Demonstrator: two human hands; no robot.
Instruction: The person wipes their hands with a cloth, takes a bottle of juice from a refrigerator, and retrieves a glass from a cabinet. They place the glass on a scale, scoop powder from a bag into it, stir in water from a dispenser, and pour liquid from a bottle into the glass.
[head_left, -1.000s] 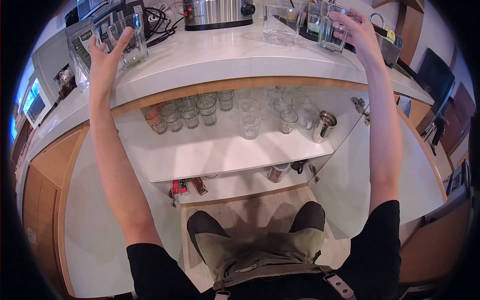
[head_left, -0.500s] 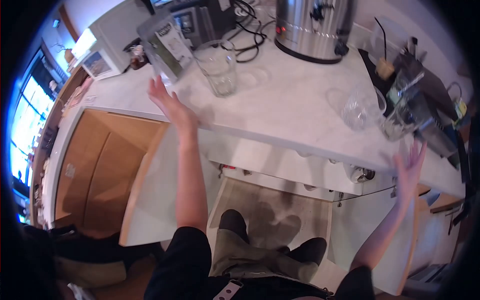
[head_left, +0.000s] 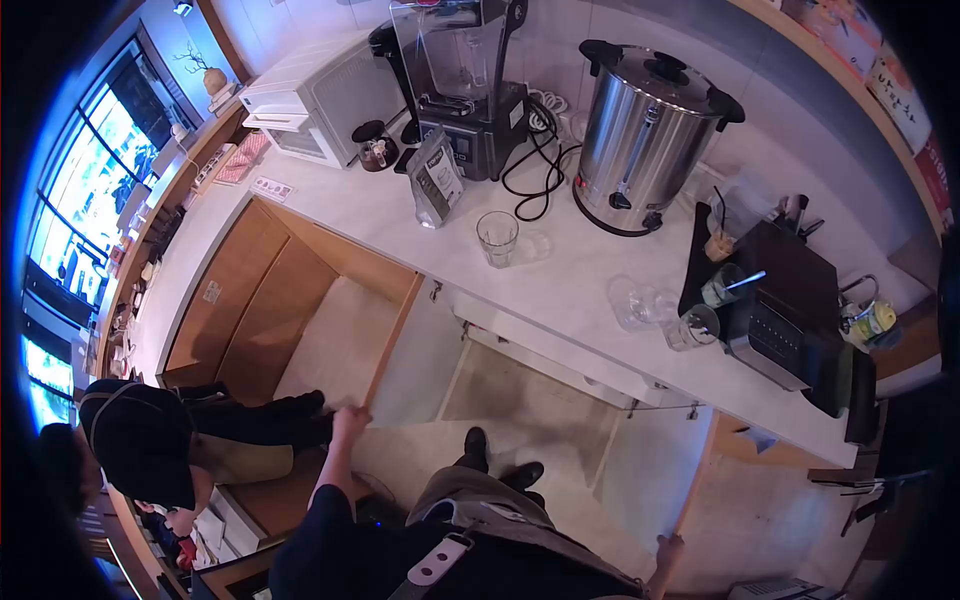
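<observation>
My left hand (head_left: pixel 349 424) is closed on the lower outer edge of the left cabinet door (head_left: pixel 412 345), which stands swung out from the counter. At the bottom right, my right hand (head_left: pixel 668 549) has its fingers curled at the outer edge of the right cabinet door (head_left: pixel 640 470), also swung out. Between the two doors the cabinet is open beneath the counter, with a pale floor panel (head_left: pixel 525 390) visible. My feet, in black shoes (head_left: pixel 521 475), are in front of it.
On the counter (head_left: pixel 560 290) stand a clear glass (head_left: pixel 497 240), a foil pouch (head_left: pixel 434 180), a blender (head_left: pixel 465 110), a steel urn (head_left: pixel 645 140) and several glasses near a black machine (head_left: pixel 780 310). A person (head_left: pixel 140 440) in black bends at the lower left.
Both hands have come down from around counter height to the door edges. My view has drawn back, showing more of the counter, and the doors stand open in both frames.
</observation>
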